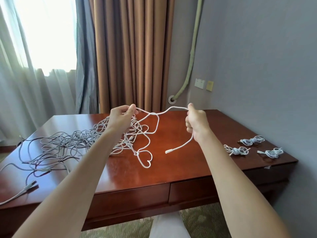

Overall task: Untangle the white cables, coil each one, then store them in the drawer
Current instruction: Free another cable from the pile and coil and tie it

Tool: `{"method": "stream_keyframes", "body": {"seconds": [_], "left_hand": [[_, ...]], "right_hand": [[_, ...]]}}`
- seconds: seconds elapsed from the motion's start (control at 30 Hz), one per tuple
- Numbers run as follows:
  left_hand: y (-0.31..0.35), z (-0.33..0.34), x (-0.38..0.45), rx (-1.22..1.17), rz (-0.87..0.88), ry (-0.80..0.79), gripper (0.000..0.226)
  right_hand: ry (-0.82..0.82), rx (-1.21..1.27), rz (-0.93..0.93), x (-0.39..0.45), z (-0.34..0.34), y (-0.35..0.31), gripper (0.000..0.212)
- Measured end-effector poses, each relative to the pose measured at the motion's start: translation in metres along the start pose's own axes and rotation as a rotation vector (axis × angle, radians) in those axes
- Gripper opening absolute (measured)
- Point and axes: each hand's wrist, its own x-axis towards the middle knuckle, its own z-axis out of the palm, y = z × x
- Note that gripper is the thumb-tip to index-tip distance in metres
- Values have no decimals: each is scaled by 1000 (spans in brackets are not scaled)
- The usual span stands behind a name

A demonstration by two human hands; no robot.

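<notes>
A tangle of white cables (68, 143) sprawls over the left half of the wooden desk (171, 165). My left hand (122, 117) is raised above the tangle and pinches one white cable (155, 131) that runs across to my right hand (196, 121). My right hand is closed around that cable near its end; the plug end (167, 152) hangs down below it, just above the desktop. Loops of the same cable droop between the hands onto the desk. Three coiled white cables (252, 140) (237, 150) (273, 152) lie at the desk's right end. Two drawers (130, 201) in the desk front are shut.
A loose cable end (25, 186) lies near the desk's front left edge. Curtains hang behind the desk and a grey wall with sockets (199, 83) stands to the right. My knee (168, 227) shows below the desk front.
</notes>
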Motion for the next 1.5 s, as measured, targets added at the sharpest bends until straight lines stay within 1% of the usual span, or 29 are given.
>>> {"method": "stream_keyframes", "body": {"seconds": [0.07,0.1,0.17,0.2,0.23,0.27,0.3,0.33,0.37,0.4,0.47,0.5,0.53,0.6,0.67,0.7,0.77,0.83,0.9,1.0,1.13,1.17,1.23,1.27,1.33,1.4,1.47,1.5], "left_hand": [[1,1,-2,-101,-44,-109,32],[2,1,-3,-144,-65,-173,33],[4,0,-6,-184,-85,-281,36],[5,0,-7,-185,-88,-315,36],[6,1,-8,-182,-93,-332,36],[8,2,-9,-186,-101,-338,36],[9,3,-10,-197,-110,-339,36],[11,4,-11,-209,-116,-342,35],[12,5,-11,-213,-119,-347,35],[14,5,-13,-207,-117,-354,34],[16,5,-14,-180,-101,-363,34],[16,4,-15,-168,-89,-364,34],[17,2,-15,-165,-79,-363,34],[17,-1,-15,-192,-71,-363,34],[13,-5,-13,-244,-82,-347,33],[10,-7,-12,-266,-90,-316,32],[2,-10,-9,-303,-120,-197,29],[-9,-17,-4,-338,-154,-25,27],[-22,-27,2,-371,-191,119,26],[-40,-38,8,-374,-250,255,29],[-52,-51,13,-410,-323,436,29],[-54,-54,13,-389,-333,450,28],[-58,-56,13,-333,-342,415,28],[-59,-54,12,-305,-341,374,28],[-59,-51,7,-273,-325,294,29],[-56,-49,3,-342,-281,225,29],[-50,-48,-1,-484,-236,149,28],[-46,-48,-3,-541,-214,111,28]], "right_hand": [[19,-246,-141,1,6,11,36],[38,-386,-208,1,8,17,28],[32,-579,-306,-3,11,25,10],[30,-656,-355,-5,14,29,14],[53,-724,-421,-12,17,33,23],[107,-759,-504,-17,20,36,30],[165,-758,-611,-25,24,37,32],[186,-749,-693,-31,28,39,32],[139,-705,-729,-37,33,39,33],[28,-625,-707,-39,36,39,34],[-255,-457,-507,-41,40,33,36],[-356,-420,-405,-41,41,31,33],[-415,-437,-342,-40,41,31,27],[-457,-481,-304,-36,39,36,18],[-430,-478,-331,-33,38,45,18],[-378,-466,-371,-32,37,49,19],[-205,-408,-462,-29,36,54,19],[-31,-307,-496,-26,33,54,18],[82,-183,-444,-21,30,54,17],[191,-38,-338,-14,22,53,16],[352,52,-293,-12,8,48,31],[383,68,-280,-10,4,48,34],[400,81,-262,-7,-1,51,33],[388,69,-251,-6,-1,52,33],[330,-45,-214,-5,-1,54,33],[229,-205,-160,-6,1,55,29],[128,-296,-81,-5,2,59,26],[90,-348,-54,-6,2,62,28]]}}
